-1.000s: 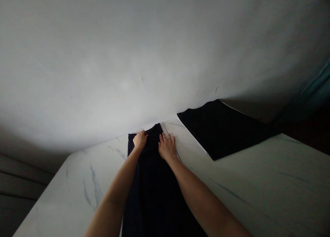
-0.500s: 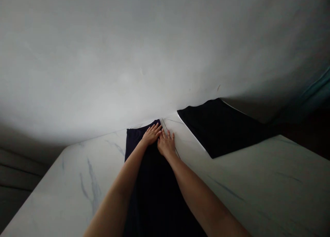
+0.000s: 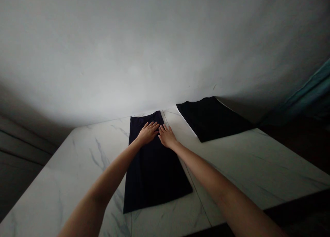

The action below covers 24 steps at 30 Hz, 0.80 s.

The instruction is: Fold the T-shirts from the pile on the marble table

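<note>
A dark navy cloth garment (image 3: pixel 158 175), long and flat, lies on the white marble-patterned table (image 3: pixel 85 182); its exact kind is hard to tell in the dim light. My left hand (image 3: pixel 148 133) rests palm down on the upper part of the garment, fingers stretched out. Beside it, my right hand (image 3: pixel 167 136) lies flat across the garment's right edge, fingers spread. The two hands nearly meet at the fingertips. Neither one grips the fabric.
To the right, a second black cloth (image 3: pixel 210 118) with a white edge lies by the pale wall (image 3: pixel 144 58). A teal curtain-like fabric (image 3: pixel 309 87) hangs at the far right. The table's front edge shows at lower right.
Both hands have slid a little down the garment, away from its top edge. The view has shifted, so the garment's lower edge and the table's front edge now show.
</note>
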Available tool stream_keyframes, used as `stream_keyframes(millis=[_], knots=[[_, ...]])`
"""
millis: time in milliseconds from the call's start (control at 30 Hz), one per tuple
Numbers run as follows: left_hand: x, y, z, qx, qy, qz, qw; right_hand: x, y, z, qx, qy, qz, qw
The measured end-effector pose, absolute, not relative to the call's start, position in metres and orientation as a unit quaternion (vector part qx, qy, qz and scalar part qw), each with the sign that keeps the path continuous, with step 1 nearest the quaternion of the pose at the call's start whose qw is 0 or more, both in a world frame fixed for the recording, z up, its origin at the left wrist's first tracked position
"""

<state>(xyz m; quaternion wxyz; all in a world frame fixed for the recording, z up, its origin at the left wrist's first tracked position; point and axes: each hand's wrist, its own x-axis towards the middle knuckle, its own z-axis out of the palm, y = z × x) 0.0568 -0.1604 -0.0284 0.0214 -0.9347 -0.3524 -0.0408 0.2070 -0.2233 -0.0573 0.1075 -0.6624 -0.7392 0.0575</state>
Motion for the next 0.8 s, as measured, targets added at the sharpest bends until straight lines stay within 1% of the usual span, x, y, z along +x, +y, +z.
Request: stream_keyframes(millis=[200, 333, 500, 600, 700, 800], knots=[[-0.004, -0.223, -0.045, -0.940, -0.332, -0.080, -0.006, 0.223, -0.299, -0.073, -0.595, -0.787, 0.063, 0.147], [-0.012, -0.256, -0.058, -0.946, -0.310, -0.089, -0.009, 0.223, -0.342, -0.083, -0.568, -0.805, 0.056, 0.164], [0.018, -0.281, -0.050, -0.975, -0.184, -0.125, 0.010, 0.224, -0.376, -0.082, -0.574, -0.798, 0.063, 0.175], [0.037, -0.294, -0.036, -0.986, -0.089, -0.140, 0.034, 0.230, -0.382, -0.075, -0.586, -0.782, 0.066, 0.199], [0.048, -0.308, -0.025, -0.990, -0.008, -0.125, 0.066, 0.238, -0.379, -0.070, -0.589, -0.773, 0.071, 0.224], [0.052, -0.320, -0.021, -0.990, 0.051, -0.103, 0.078, 0.243, -0.371, -0.069, -0.580, -0.783, 0.067, 0.213]])
